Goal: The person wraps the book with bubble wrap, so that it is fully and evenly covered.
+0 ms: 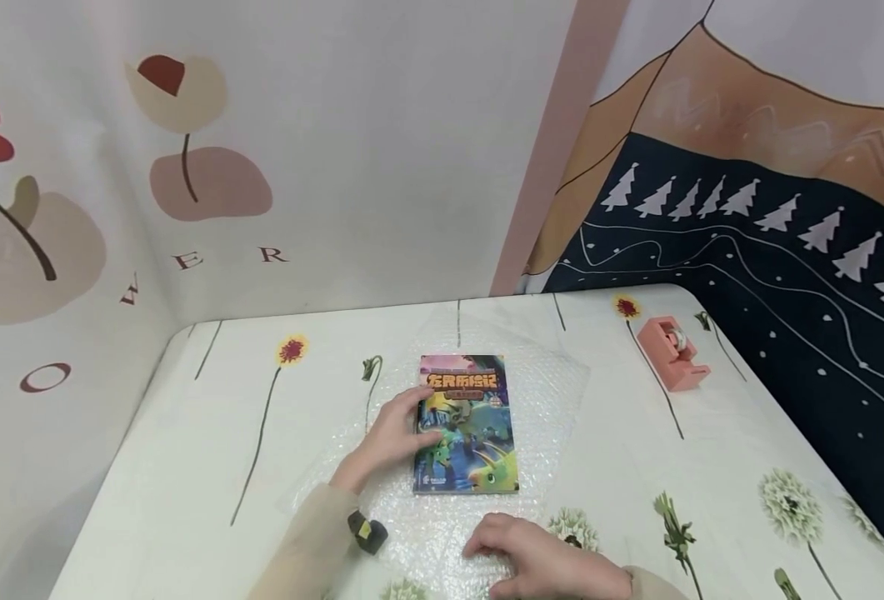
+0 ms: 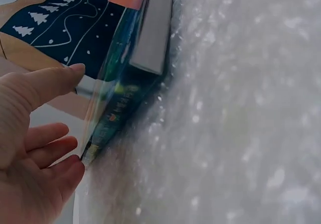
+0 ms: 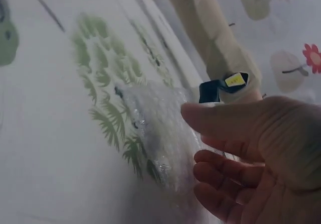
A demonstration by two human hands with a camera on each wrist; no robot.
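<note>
A colourful book (image 1: 479, 417) with dinosaurs on its cover lies face up on a sheet of clear bubble wrap (image 1: 550, 400). My left hand (image 1: 397, 429) rests at the book's left edge, fingers and thumb extended over the cover. In the left wrist view, the fingers of that hand (image 2: 45, 148) are relaxed beside the book's spine (image 2: 115, 113). Below the book, my right hand (image 1: 535, 558) hovers over or touches the near part of the wrap, its fingers loosely bent. The right wrist view shows a gap between thumb and fingers near the wrap's edge (image 3: 160, 133).
A pink tape dispenser (image 1: 670, 354) stands at the back right of the flower-printed tabletop (image 1: 187, 450). Behind the table hangs a pale printed curtain (image 1: 382, 167), and a dark tree-patterned cloth (image 1: 786, 267) borders the right side.
</note>
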